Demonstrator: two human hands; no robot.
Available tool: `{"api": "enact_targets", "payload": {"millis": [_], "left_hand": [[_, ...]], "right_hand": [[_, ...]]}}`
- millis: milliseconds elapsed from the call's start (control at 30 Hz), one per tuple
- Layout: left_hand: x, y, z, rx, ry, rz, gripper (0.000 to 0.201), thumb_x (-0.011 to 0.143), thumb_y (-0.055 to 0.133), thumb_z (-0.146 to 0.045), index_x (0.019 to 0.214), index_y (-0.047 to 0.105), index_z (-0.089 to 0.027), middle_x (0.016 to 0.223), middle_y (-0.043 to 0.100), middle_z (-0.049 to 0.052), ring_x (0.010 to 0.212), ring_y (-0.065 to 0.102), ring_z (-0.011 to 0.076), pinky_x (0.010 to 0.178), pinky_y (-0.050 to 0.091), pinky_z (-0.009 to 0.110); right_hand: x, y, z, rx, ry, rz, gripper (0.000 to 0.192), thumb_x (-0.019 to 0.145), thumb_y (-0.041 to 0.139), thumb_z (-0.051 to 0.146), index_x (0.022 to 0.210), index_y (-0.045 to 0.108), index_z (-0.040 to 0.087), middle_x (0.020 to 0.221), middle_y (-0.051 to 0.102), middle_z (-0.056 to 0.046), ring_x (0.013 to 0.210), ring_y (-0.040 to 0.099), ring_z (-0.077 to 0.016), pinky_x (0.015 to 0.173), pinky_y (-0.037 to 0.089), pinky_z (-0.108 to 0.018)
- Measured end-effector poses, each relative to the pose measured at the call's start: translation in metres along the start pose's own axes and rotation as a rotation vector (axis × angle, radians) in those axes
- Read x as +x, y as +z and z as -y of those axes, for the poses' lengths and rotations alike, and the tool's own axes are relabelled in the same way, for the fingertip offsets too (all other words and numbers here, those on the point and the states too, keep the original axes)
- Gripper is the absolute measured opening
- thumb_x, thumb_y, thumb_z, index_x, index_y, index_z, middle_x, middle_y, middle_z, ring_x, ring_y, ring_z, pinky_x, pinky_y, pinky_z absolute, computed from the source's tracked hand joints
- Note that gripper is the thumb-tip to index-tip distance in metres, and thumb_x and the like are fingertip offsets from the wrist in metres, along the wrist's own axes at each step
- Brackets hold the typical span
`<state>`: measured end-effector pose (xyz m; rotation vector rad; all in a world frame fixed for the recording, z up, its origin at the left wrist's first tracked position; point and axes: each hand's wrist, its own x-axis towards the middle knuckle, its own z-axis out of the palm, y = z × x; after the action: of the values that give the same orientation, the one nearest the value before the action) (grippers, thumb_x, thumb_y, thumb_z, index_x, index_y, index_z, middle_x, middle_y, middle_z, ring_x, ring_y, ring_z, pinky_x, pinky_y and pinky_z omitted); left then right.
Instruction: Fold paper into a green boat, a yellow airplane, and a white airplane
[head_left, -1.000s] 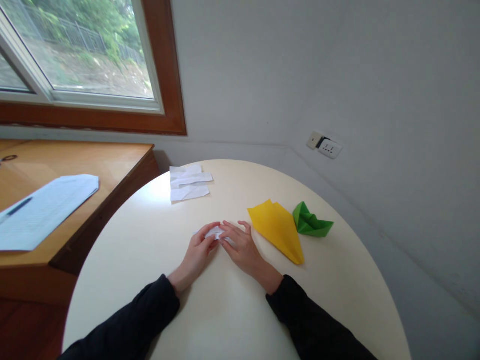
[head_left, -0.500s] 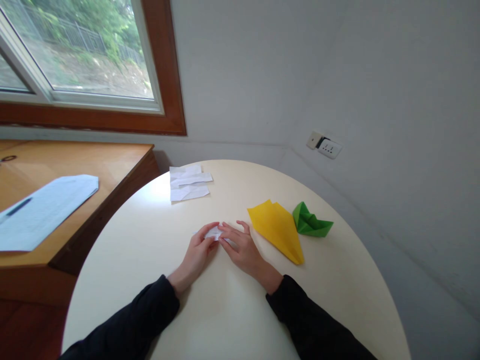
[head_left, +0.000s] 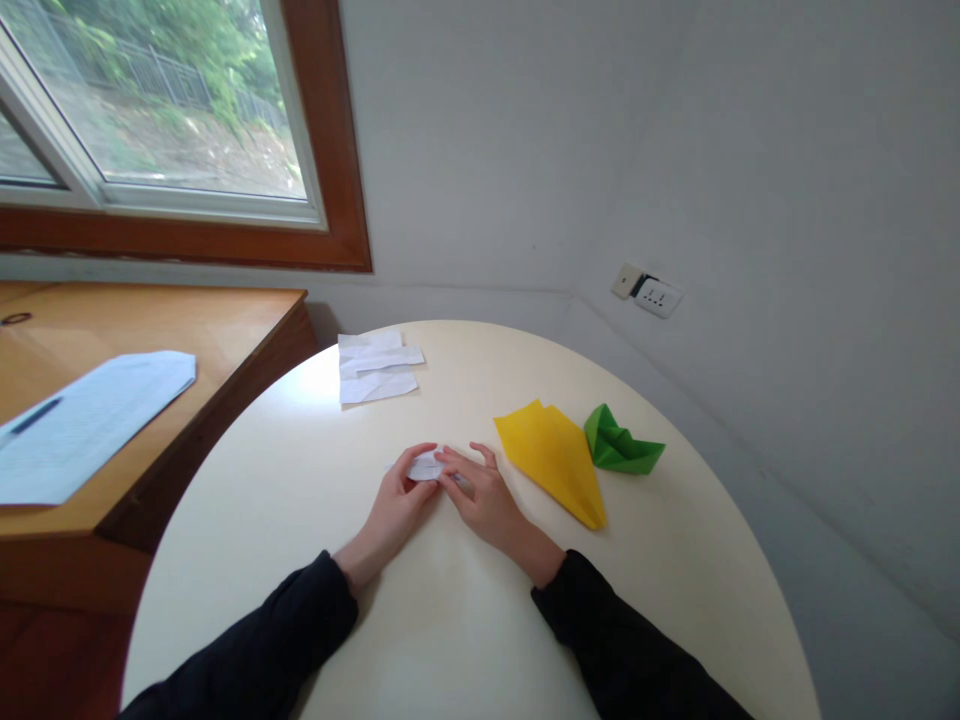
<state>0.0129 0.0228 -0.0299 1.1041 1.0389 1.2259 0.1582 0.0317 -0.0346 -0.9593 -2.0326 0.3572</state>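
Between my two hands is a small piece of white paper [head_left: 425, 467], partly covered by the fingers. My left hand [head_left: 401, 500] grips its left side, with the thumb at the near edge and the index finger along the far edge. From the right, my right hand [head_left: 484, 497] pinches the paper with thumb and fingers, its little finger raised. Right of that hand lies a folded yellow paper shape [head_left: 553, 455]. A green folded paper boat [head_left: 622, 442] sits just beyond the yellow one.
Several white paper pieces [head_left: 379, 370] lie at the far left of the round table [head_left: 450, 620]. On the wooden desk [head_left: 225, 320] at left are a paper sheet [head_left: 112, 415] and a pen [head_left: 36, 415]. A wall socket [head_left: 658, 297] is at right.
My left thumb has drawn down slightly, so more of the white paper shows between my hands. Both hands stay in nearly the same place.
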Motion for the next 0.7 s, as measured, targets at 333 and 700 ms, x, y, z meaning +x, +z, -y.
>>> {"api": "enact_targets", "payload": {"millis": [333,700], "left_hand": [[-0.0033,0.0045,-0.0078,0.077,0.047,0.018,0.039,0.069,0.066,-0.028,0.105,0.055,-0.017,0.092,0.064,0.004,0.081,0.058,0.0162,0.075,0.044,0.026],[-0.0014,0.0005,0.0002,0.048,0.049,0.01,0.038,0.069,0.064,-0.024,0.105,0.055,-0.019,0.094,0.064,0.004,0.084,0.058,0.0167,0.078,0.044,0.028]], "right_hand": [[0.0004,0.0017,-0.0032,-0.018,-0.022,-0.064,0.012,0.088,0.049,0.02,0.085,0.06,0.024,0.102,0.07,-0.005,0.097,0.064,-0.0163,0.095,0.038,-0.041],[-0.0002,0.003,-0.0057,-0.03,-0.06,-0.111,0.011,0.088,0.051,0.022,0.091,0.061,0.024,0.098,0.072,-0.004,0.093,0.066,-0.0161,0.093,0.042,-0.04]]}}
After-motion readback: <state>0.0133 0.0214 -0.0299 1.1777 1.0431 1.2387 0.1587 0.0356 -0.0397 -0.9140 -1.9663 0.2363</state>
